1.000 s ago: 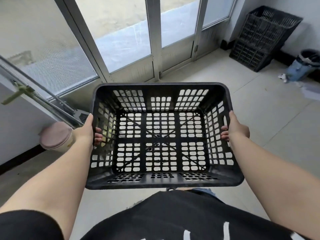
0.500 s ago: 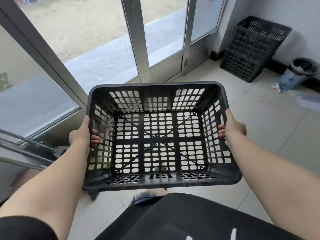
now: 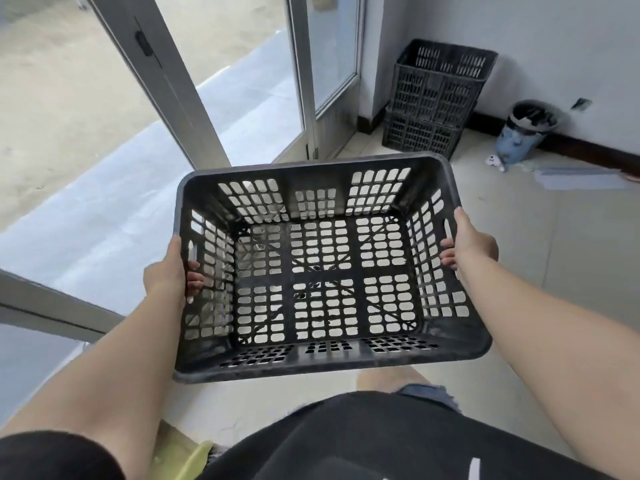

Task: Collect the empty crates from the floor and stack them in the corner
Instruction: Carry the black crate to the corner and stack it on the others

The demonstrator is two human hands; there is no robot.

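Observation:
I carry an empty black slotted crate (image 3: 322,365) in front of my waist, open side up. My left hand (image 3: 166,275) grips its left wall, fingers hooked through the handle slot. My right hand (image 3: 472,245) grips the right wall the same way. Ahead at the upper right, a stack of black crates (image 3: 438,98) stands in the corner against the white wall, the top one nested in the lower one.
Glass sliding doors with metal frames (image 3: 166,84) run along the left. A small bin with a black liner (image 3: 526,129) stands by the wall right of the stack, with paper scraps (image 3: 578,178) on the tiled floor beside it.
The view has swung right and moved forward. The corner stack now looks larger and nearer. Both hands keep the same hold on the crate.

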